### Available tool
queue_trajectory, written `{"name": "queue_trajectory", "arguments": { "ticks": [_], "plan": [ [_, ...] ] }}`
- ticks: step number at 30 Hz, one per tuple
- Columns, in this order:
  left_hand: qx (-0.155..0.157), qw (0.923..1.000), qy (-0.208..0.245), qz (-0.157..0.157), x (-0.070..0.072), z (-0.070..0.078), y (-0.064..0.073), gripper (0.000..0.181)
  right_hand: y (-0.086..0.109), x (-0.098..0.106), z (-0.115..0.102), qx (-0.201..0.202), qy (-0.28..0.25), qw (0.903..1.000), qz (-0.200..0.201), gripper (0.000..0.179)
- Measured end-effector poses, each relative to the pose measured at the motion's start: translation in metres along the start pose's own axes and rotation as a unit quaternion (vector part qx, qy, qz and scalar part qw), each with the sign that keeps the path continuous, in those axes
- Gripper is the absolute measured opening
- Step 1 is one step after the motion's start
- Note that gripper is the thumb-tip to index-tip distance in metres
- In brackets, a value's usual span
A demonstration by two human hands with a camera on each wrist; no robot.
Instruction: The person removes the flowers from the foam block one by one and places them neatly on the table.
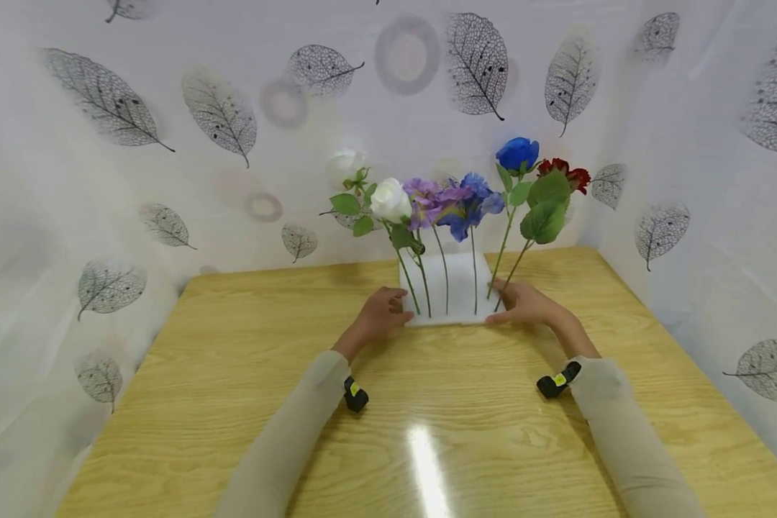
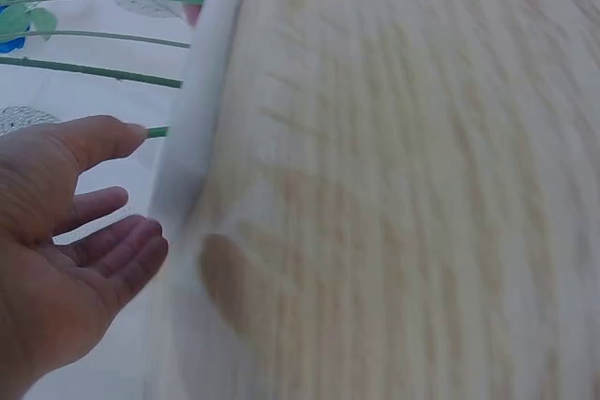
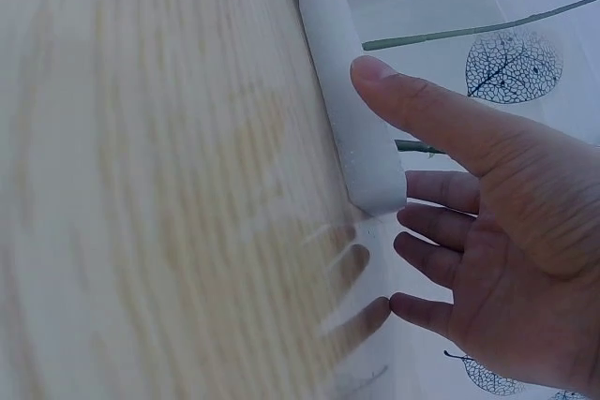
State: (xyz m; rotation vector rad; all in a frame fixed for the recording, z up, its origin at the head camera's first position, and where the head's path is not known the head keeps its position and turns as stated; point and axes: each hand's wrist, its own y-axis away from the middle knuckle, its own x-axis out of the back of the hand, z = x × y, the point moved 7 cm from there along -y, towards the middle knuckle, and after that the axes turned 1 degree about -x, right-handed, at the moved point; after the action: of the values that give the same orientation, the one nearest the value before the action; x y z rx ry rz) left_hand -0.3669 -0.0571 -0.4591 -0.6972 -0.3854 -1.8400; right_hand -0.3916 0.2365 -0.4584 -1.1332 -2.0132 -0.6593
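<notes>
A white foam board [image 1: 460, 282] lies on the table with several artificial flowers standing in it. From left to right they are two white roses [image 1: 391, 200], a purple flower [image 1: 427, 205], a violet-blue flower [image 1: 471, 205], a blue rose [image 1: 518, 154] and a red flower [image 1: 579, 180]. My left hand [image 1: 382, 313] is at the board's left end; in the left wrist view its thumb points at a green stem [image 2: 157, 132], its fingers loosely bent. At the right end, my right hand [image 1: 523, 303] has its thumb against the foam's front edge [image 3: 342, 91], fingers extended beside the end.
The wooden table [image 1: 265, 345] extends around the board and carries a bright light reflection. A pale curtain [image 1: 233, 201] printed with dark leaves hangs behind the table and along both sides. Small black wrist cameras [image 1: 356, 396] are worn on both sleeves.
</notes>
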Motion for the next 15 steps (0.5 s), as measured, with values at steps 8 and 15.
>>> {"name": "queue_trajectory", "arguments": {
  "ticks": [8,15],
  "plan": [
    [0.004,0.9895,0.135,0.051,0.0090,0.0023,-0.0062,0.036,0.0012,-0.0035,0.0065,-0.021,-0.027,0.9994,-0.003,0.105],
    [0.023,0.9656,0.253,0.055,0.0058,-0.0012,-0.0092,0.033,0.0050,-0.0008,0.0062,-0.035,-0.033,0.9989,-0.003,0.103]
  ]
}}
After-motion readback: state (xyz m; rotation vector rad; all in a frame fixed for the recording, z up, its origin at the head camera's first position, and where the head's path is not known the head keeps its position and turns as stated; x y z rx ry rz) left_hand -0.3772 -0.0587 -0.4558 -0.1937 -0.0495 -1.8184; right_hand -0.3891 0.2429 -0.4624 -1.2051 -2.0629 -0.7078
